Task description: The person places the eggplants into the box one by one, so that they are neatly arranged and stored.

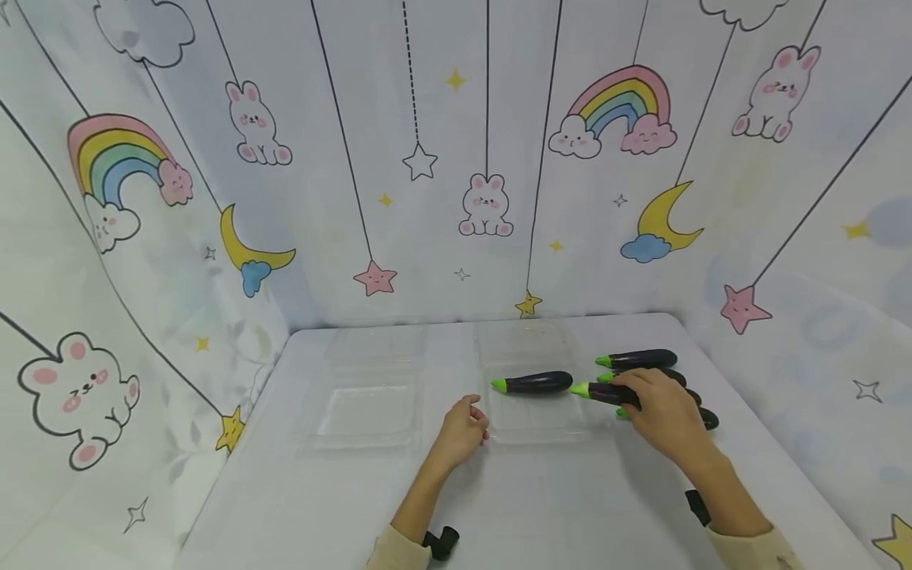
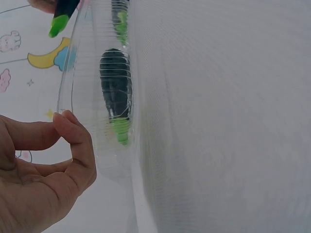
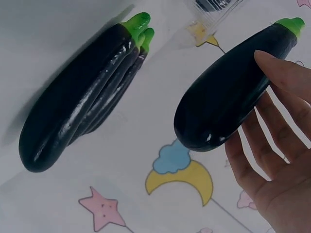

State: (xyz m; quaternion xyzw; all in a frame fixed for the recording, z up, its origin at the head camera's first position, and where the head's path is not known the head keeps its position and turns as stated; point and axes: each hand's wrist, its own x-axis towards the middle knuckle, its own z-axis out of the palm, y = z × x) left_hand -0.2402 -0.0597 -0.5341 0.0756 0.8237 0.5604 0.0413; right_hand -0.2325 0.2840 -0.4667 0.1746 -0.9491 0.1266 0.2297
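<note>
My right hand [image 1: 663, 412] holds a dark toy-like eggplant [image 3: 223, 92] with a green stem, thumb on one side and fingers on the other. It is above the table, beside several more eggplants [image 1: 644, 359] lying together at the right. Another eggplant [image 1: 537, 383] lies in the right clear plastic container [image 1: 534, 434], its stem pointing left. At that container's left edge is my left hand [image 1: 461, 434]. In the left wrist view, the left thumb and forefinger pinch the container's rim [image 2: 61, 92], and the eggplant inside shows through the ribbed wall.
A second clear plastic container [image 1: 363, 437] stands on the white table [image 1: 342, 507] to the left, with nothing visible in it. Fabric walls [image 1: 442, 237] printed with rabbits, stars and rainbows rise behind the table and on both sides.
</note>
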